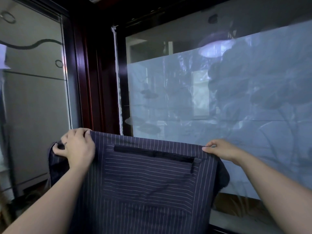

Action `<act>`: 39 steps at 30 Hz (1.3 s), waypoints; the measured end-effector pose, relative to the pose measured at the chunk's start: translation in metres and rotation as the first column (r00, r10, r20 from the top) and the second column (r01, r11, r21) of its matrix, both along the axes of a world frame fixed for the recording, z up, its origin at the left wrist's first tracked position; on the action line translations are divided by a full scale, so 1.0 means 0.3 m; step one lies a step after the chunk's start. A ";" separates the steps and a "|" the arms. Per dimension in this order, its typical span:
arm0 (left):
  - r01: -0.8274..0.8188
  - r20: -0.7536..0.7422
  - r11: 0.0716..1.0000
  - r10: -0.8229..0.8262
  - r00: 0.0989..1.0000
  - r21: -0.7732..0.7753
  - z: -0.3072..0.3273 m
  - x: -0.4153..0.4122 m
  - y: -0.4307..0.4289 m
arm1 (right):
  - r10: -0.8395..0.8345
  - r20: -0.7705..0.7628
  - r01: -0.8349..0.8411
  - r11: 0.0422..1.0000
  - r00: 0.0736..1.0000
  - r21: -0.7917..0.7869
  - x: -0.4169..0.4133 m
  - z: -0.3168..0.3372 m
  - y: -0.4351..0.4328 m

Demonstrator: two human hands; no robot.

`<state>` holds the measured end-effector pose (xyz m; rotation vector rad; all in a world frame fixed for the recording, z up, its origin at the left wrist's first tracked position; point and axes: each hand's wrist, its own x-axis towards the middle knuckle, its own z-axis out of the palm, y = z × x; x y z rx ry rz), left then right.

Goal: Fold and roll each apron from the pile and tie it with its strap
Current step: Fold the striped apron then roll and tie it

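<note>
A dark navy apron (143, 186) with thin white pinstripes hangs in front of me, held up in the air by its top edge. Its pocket, with a black trim band (153, 153), faces me. My left hand (77, 146) pinches the apron's upper left corner. My right hand (221, 150) pinches the upper right corner between thumb and fingers. Loose cloth droops outside each hand. The apron's lower part runs out of the bottom of the view. No strap or pile shows.
A large glass window (219, 98) with frosted film stands right behind the apron. A dark red wooden frame (94, 73) rises in the middle. A glass door panel (33, 98) is at the left, with dim floor below it.
</note>
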<state>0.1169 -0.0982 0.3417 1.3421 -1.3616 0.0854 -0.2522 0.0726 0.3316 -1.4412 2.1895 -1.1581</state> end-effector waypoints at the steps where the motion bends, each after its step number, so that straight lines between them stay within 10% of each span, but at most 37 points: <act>1: 0.002 -0.012 1.000 -0.002 1.000 -0.022 0.007 -0.004 0.007 | -0.038 -0.039 0.037 0.999 0.999 -0.023 -0.001 -0.006 -0.008; 7: -0.001 -0.023 1.000 0.000 1.000 -0.030 0.032 -0.004 0.007 | -0.250 -0.340 0.263 0.965 0.907 -0.008 0.033 -0.008 -0.006; 16: 0.013 -0.073 0.997 -0.007 0.997 0.080 0.035 0.005 -0.002 | 0.042 0.282 0.043 0.957 0.958 -0.288 0.031 -0.039 0.002; 23: -0.018 -0.109 0.971 0.045 0.993 0.239 0.031 0.032 -0.030 | 0.205 -0.125 -0.215 0.974 0.971 -0.072 0.009 -0.014 0.030; 28: 0.007 -0.090 0.943 0.024 0.996 0.332 0.021 0.047 -0.056 | 0.128 -0.512 -0.078 0.990 0.849 0.117 -0.014 -0.010 0.013; 39: 0.078 -0.060 0.856 -0.055 0.997 0.511 -0.040 0.159 -0.145 | 0.108 -0.675 -0.287 0.944 0.730 -0.160 0.053 -0.012 0.003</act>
